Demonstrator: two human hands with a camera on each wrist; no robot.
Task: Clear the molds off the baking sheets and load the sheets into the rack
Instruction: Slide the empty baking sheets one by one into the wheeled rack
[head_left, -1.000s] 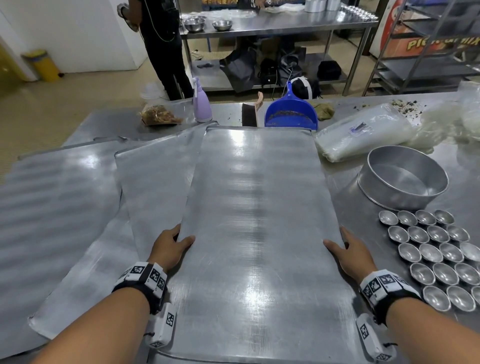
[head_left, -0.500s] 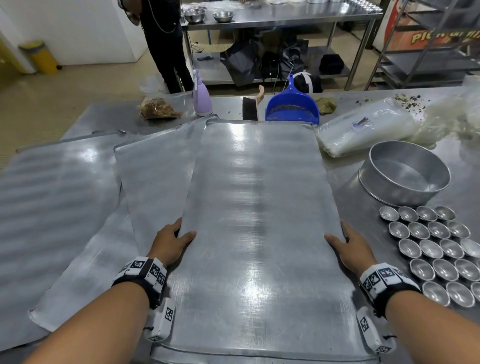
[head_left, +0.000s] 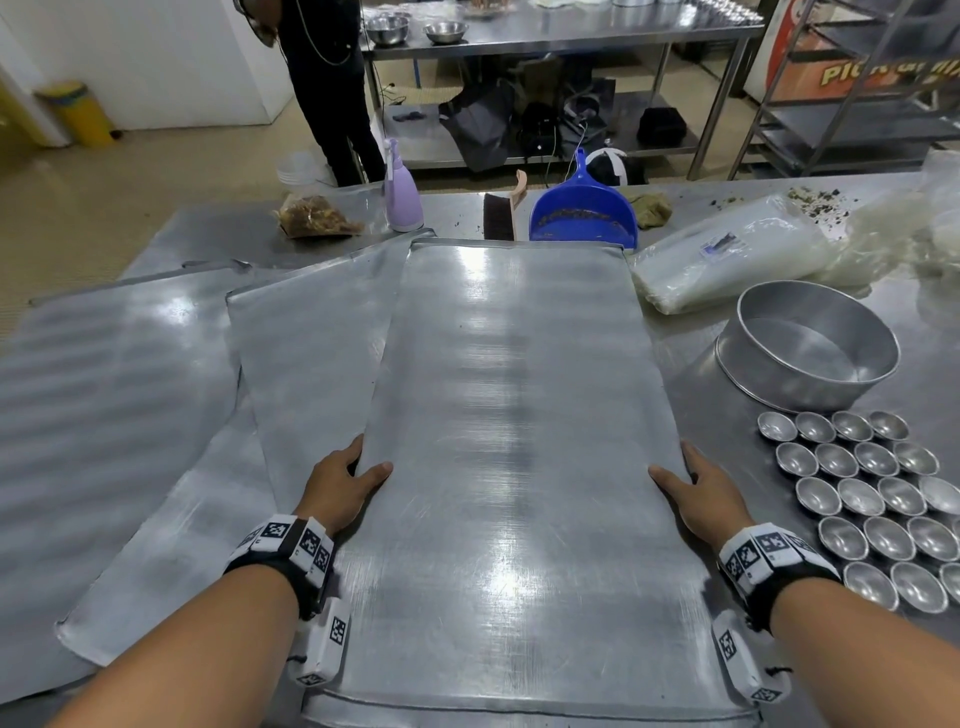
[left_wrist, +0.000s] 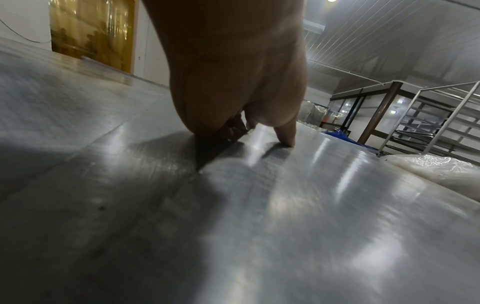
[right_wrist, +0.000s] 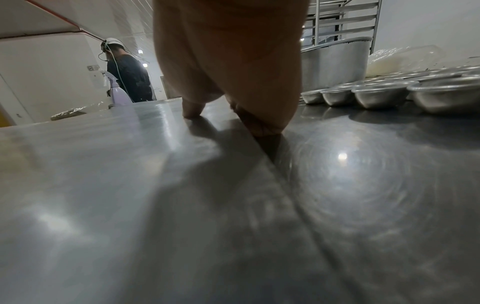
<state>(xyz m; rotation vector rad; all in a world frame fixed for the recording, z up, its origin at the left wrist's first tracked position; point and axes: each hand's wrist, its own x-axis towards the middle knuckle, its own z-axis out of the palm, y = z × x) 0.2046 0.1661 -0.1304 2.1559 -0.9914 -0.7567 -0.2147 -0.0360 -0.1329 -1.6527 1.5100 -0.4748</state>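
Both hands, left hand (head_left: 340, 480) and right hand (head_left: 702, 492), grip the bare, flat silver baking sheet's (head_left: 519, 441) side edges; lifting it could sweep the small round metal molds (head_left: 878, 499) just right.

On the steel desk (head_left: 727, 431), along its far edge, lie a bag of brown crumbs (head_left: 317, 217), a lilac spray bottle (head_left: 401, 200) standing upright, a dark-bristled brush (head_left: 500, 214) and a blue dustpan (head_left: 582, 215) holding crumbs. An olive rag (head_left: 652, 208) sits just right of the dustpan. A clear plastic bag with a label (head_left: 727, 254) lies further right. Beyond the desk a person in dark clothes (head_left: 324, 78) stands beside a steel table carrying two metal bowls (head_left: 418, 30). A yellow bin (head_left: 78, 111) stands by the wall.
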